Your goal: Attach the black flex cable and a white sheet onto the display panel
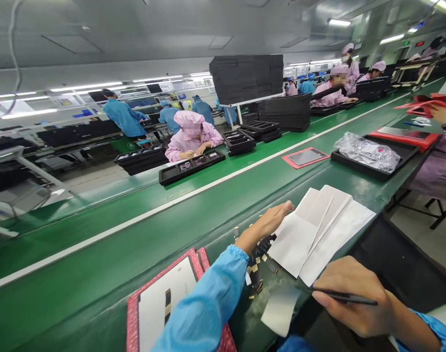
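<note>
My left hand reaches forward with its fingers stretched out flat, at the left edge of several white paper sheets. Whether it touches the paper is hard to tell. Beneath that wrist lie scattered small black and gold flat parts. In my right hand is a slim black tool, pinched like a pen; I cannot tell if it is tweezers. Its tip is near the papers' lower corner. A small pale sheet lies between my arms. My left sleeve partly covers a flat panel in pink-red wrap.
A black tray with clear plastic bags stands to the right. Further along the green bench lies a red-edged panel. Opposite, a person in pink works over a black tray. Another person's pink sleeve is at right.
</note>
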